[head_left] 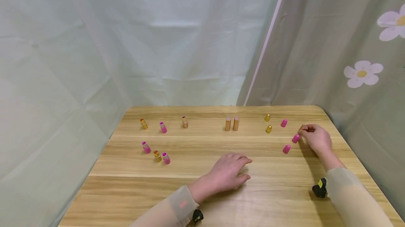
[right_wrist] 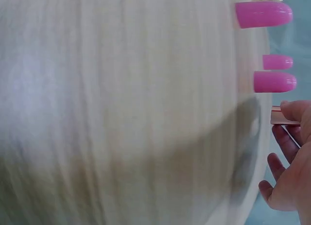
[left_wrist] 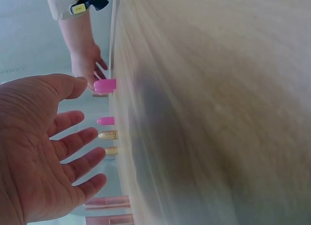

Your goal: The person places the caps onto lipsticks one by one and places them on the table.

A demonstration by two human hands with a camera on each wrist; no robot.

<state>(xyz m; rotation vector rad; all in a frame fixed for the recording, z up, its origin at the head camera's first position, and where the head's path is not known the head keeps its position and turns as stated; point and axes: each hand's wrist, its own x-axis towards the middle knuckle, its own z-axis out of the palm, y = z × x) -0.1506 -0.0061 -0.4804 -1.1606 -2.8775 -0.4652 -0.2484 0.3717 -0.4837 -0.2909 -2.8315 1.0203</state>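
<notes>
At the right of the table, my right hand [head_left: 317,140] pinches a rose-gold lipstick cap [right_wrist: 283,116] between thumb and fingers. Three pink lipstick caps [head_left: 295,138] stand close to its left, with two gold lipstick caps [head_left: 268,129] beyond them. Held low over the middle of the table, my left hand [head_left: 227,172] has relaxed, spread fingers and nothing in its grasp. Two square rose-gold lipstick caps [head_left: 227,124] stand upright past it, near the back.
On the left side stand several uncapped lipstick tubes: three pink tubes [head_left: 163,127], two gold tubes [head_left: 143,124] and one rose-gold tube [head_left: 185,122]. The wooden table [head_left: 126,195] ends against pale curtains [head_left: 190,44] at the back and sides.
</notes>
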